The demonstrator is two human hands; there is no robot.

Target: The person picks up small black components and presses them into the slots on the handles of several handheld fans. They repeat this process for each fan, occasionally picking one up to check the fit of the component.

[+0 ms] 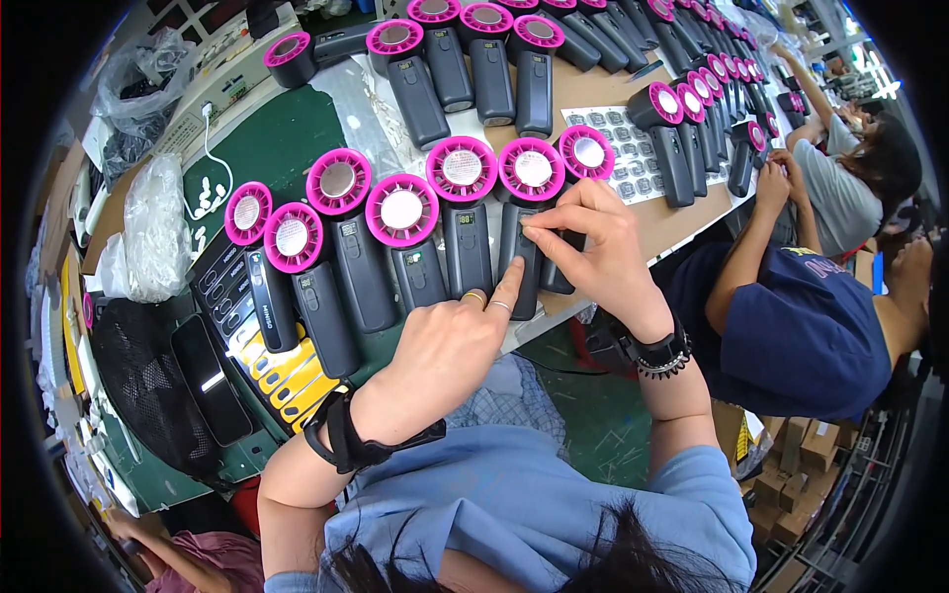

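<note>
Pink-rimmed handheld fans with dark grey handles lie in a row before me. My right hand [605, 247] is closed, with thumb and index finger pinched at the upper handle of one fan [532, 170]; whatever is between the fingertips is too small to make out. Lower on the same handle, my left hand [445, 344] rests its outstretched index finger. Its other fingers bend under and its thumb is hidden. To the left of that fan lies another fan [462, 170], its small display lit. A further fan [587, 151] is partly covered by my right hand.
More fans [491, 74] fill the table's far side. A sheet of small clear pieces [618, 138] lies at right. Left are a dark phone [213, 381], a black mesh bag [148, 385], yellow cards [287, 381] and plastic bags [158, 227]. A co-worker in navy [801, 326] sits close at right.
</note>
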